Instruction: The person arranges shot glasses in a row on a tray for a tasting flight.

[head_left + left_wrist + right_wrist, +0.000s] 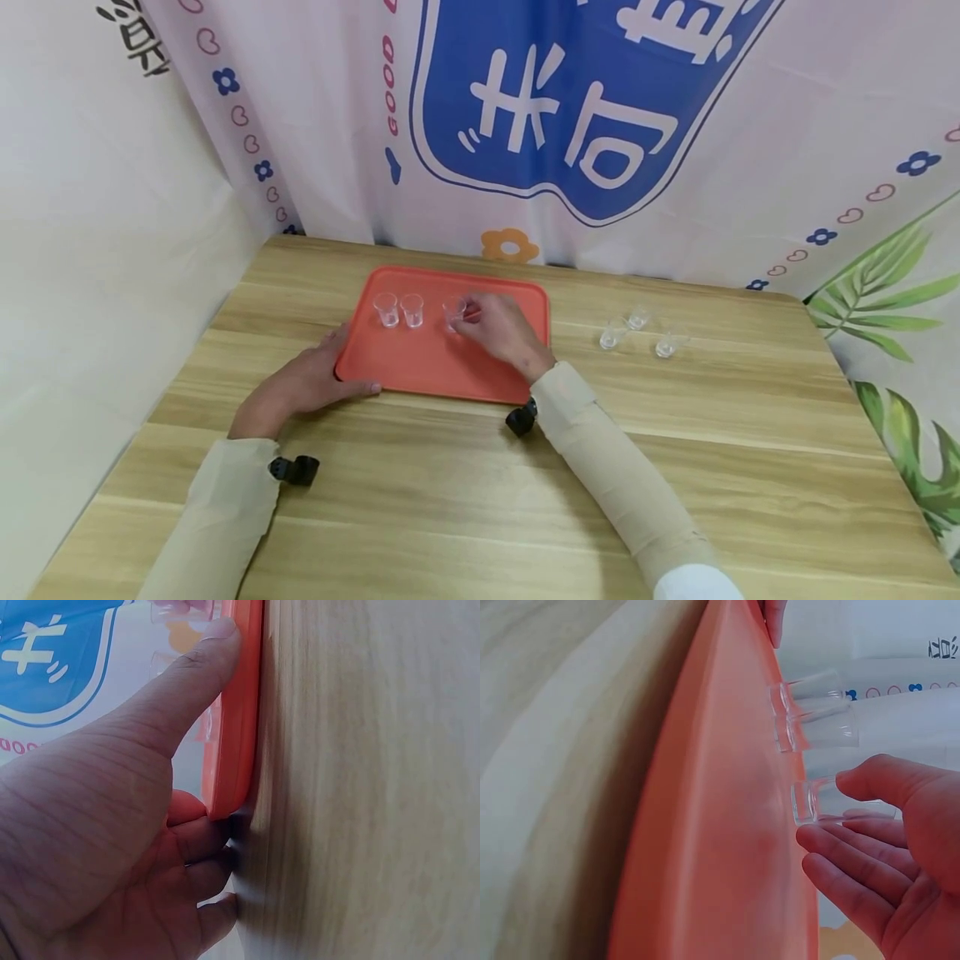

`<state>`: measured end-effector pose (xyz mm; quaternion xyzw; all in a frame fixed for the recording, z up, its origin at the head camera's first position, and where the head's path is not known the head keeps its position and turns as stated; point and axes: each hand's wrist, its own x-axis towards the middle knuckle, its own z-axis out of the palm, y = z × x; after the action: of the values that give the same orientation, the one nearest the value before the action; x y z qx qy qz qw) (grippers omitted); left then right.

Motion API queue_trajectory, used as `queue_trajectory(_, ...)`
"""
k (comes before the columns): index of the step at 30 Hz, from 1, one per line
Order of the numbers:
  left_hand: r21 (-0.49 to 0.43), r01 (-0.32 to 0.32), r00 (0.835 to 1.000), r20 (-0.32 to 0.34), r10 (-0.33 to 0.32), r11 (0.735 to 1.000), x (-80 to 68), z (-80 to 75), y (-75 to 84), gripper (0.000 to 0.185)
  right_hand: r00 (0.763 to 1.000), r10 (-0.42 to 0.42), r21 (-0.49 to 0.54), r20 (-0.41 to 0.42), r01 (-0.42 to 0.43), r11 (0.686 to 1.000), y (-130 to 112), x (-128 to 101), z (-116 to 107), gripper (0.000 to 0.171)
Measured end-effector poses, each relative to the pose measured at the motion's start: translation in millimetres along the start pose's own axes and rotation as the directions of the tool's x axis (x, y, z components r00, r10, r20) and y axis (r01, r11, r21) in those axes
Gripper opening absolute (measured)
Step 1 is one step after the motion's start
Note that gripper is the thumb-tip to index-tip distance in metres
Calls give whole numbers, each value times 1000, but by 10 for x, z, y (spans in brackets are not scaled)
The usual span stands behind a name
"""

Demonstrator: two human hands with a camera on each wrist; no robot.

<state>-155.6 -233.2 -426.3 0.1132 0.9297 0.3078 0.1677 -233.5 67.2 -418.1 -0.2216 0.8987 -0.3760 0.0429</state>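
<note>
A red tray (427, 367) lies on the wooden table. At its front left corner my left hand (311, 377) holds the edge; the left wrist view shows the thumb (202, 671) along the rim and the fingers bent around the corner. Over the tray, my right hand (501, 327) pinches a small clear cup (453, 310) between thumb and fingers. This cup (804, 802) is upright, its base at the tray surface; contact is hard to tell. To its left, two matching cups, one (387, 313) and another (412, 313), stand side by side on the tray.
Right of the tray, three more clear cups stand on the wooden table (720, 400): one at the back (637, 318), one nearer the tray (610, 337) and one farther right (665, 345). A printed curtain (337, 150) hangs behind the table's back edge.
</note>
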Motion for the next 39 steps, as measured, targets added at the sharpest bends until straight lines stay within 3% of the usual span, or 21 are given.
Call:
queue_trajectory(15, 13, 13, 1000, 3, -13, 1000, -3, 4, -9, 119, 1000, -21, -25, 15, 21, 999, -70, 108, 151, 10)
queue_trajectory(39, 10, 39, 999, 7, -39, 999, -5, 3, -12, 118, 1000, -21, 1, 6, 21, 1000, -47, 147, 163, 12)
